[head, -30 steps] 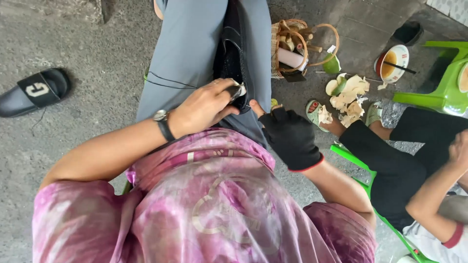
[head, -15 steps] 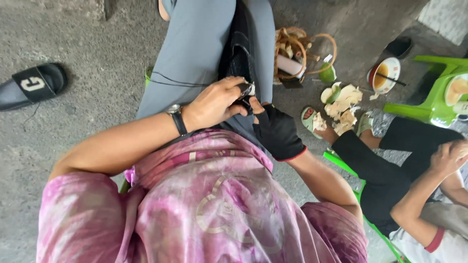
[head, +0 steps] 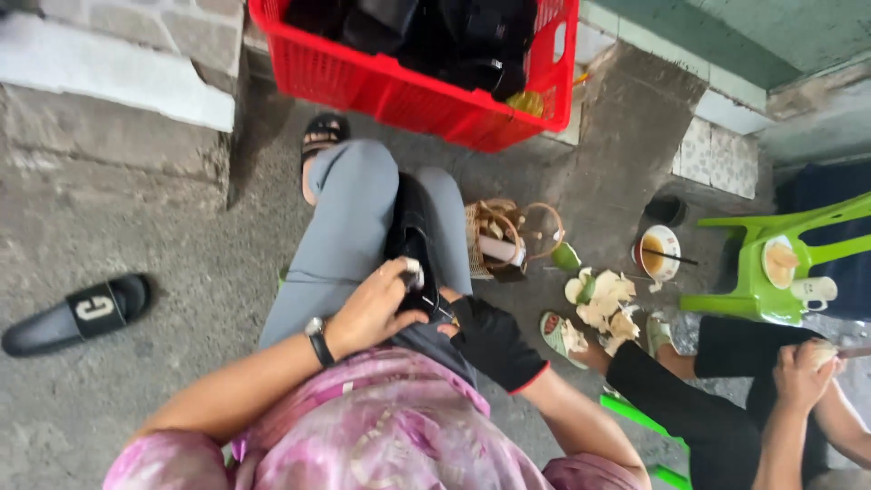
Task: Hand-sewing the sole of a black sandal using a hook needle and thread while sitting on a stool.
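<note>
Two hands work at one black shoe [head: 413, 240] lying along the grey-trousered lap, toe toward 12 o'clock. Left hand [head: 372, 308], bare with a wristwatch [head: 317, 341], fingers curled, pinching a small pale piece at the shoe's heel end. Right hand [head: 490, 340], in a black glove, closed against the shoe's near end at 4 o'clock. Red crate [head: 363, 77] of dark items at 12 o'clock; black slide sandal [head: 77, 313] at 9 o'clock; woven basket [head: 494, 240] at 2 o'clock; green plastic stool [head: 771, 272] and another person's hand [head: 803, 372] at 3 o'clock.
</note>
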